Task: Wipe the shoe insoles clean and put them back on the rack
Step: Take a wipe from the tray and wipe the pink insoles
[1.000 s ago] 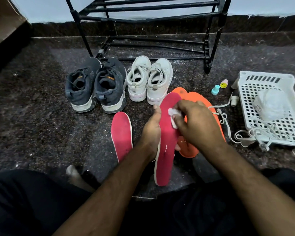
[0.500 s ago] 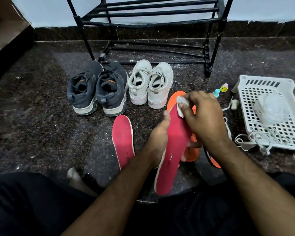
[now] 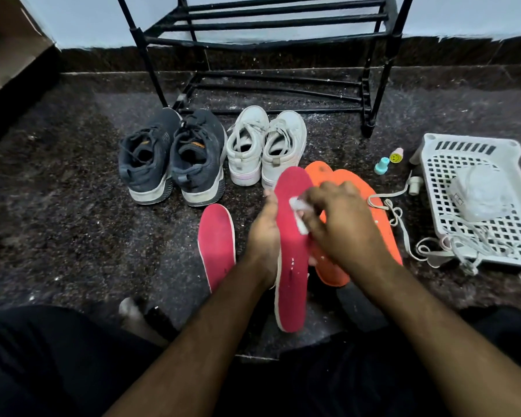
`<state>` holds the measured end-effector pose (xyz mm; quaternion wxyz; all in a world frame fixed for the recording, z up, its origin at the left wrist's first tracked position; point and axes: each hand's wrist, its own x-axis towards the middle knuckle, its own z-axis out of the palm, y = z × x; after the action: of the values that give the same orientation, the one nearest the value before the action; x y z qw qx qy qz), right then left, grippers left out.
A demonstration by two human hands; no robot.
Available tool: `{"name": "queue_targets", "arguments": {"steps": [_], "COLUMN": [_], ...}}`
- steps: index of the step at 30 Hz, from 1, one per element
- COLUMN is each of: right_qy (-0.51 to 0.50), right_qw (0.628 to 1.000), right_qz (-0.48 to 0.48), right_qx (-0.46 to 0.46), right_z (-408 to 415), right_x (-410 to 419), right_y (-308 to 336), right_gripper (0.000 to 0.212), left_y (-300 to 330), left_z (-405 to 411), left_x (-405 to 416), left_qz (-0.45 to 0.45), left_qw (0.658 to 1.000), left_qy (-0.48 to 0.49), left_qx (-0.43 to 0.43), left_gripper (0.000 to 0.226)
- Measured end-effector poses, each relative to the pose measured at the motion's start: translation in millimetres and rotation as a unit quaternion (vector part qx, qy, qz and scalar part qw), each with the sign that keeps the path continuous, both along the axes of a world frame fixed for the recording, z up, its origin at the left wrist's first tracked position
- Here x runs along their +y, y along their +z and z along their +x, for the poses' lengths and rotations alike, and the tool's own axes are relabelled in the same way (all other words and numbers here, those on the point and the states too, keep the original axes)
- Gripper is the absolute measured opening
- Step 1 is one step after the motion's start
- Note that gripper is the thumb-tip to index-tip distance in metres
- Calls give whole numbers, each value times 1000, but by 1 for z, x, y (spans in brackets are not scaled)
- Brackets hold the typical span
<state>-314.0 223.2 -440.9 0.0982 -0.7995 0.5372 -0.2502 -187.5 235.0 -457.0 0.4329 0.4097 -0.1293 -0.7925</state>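
Two pairs of shoes [image 3: 211, 155] before the rack [image 3: 268, 40], basket [image 3: 475, 200] at right, insoles [image 3: 217, 245] nearer

Pink insoles [image 3: 292, 266], orange insoles [image 3: 370, 200], white perforated basket [image 3: 433, 139], speckled dark floor [image 3: 73, 206]

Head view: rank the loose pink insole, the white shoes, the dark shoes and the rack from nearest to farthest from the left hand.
1. Loose pink insole, on the floor just left of the left hand.
2. White shoes, ahead.
3. Dark shoes, ahead and left.
4. Rack, by the wall.

White basket [image 3: 433, 152] on floor at right w/ cord [image 3: 475, 239] inside; two small bottles [image 3: 388, 160] beside it; loose lace [image 3: 394, 213] nearby.
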Motion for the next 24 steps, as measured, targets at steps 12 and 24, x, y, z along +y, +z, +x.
{"name": "queue_targets", "arguments": {"steps": [12, 24], "right_qy": [42, -4], "right_qw": [999, 999], "right_qz": [17, 21], "right_qx": [-7, 46], "right_z": [11, 20], "right_x": [16, 35], "right_y": [-5, 2], "right_gripper": [5, 12], "left_y": [-13, -27], "left_z": [4, 5], "left_x": [-9, -11], "left_qz": [-4, -49], "left_qw": [999, 990], "left_qy": [39, 100], "left_qx": [34, -91], "left_gripper": [75, 89]}}
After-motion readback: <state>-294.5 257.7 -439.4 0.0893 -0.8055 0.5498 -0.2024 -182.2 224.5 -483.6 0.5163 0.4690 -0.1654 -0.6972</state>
